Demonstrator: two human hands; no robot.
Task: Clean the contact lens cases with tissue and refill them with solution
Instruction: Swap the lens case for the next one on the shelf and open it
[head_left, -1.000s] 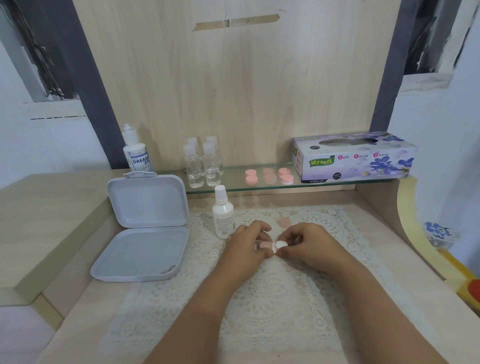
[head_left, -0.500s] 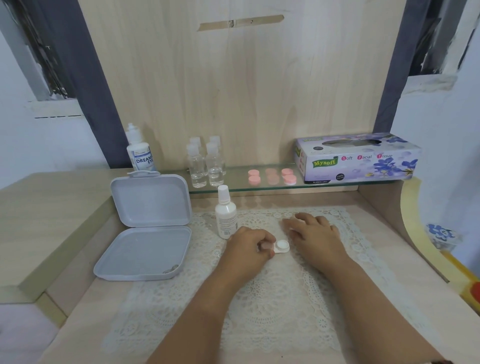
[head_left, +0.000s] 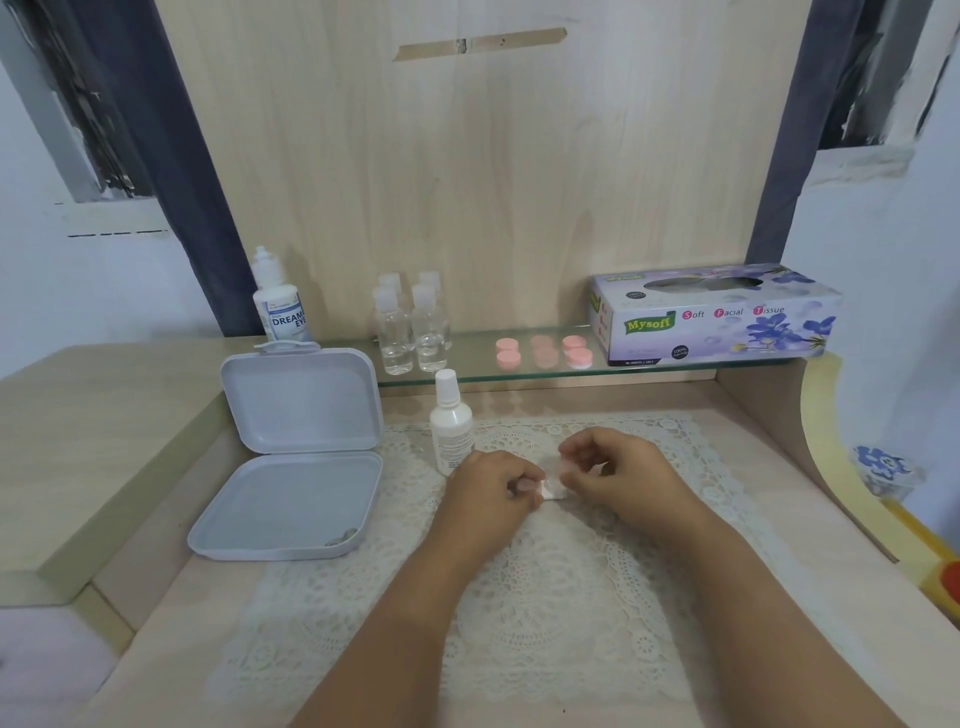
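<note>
My left hand (head_left: 491, 491) grips a small white contact lens case (head_left: 551, 490) just above the lace mat (head_left: 545, 613). My right hand (head_left: 615, 475) is curled right beside it, fingertips pinched on what looks like a pale pink cap (head_left: 563, 464) over the case's right end. Most of the case is hidden by my fingers. A white solution bottle (head_left: 451, 423) stands capped just left of my left hand. The tissue box (head_left: 717, 317) sits on the glass shelf (head_left: 467, 371) at the back right.
Several pink lens cases (head_left: 543, 351) and small clear bottles (head_left: 410, 332) stand on the shelf. A larger Dream Eye bottle (head_left: 280, 306) stands at the back left. An open grey box (head_left: 296, 467) lies left of the mat. A raised ledge runs on the left.
My right hand went to the mat behind the case where a pink cap lay, then came back to the case with fingers pinched. My left hand kept hold of the case.
</note>
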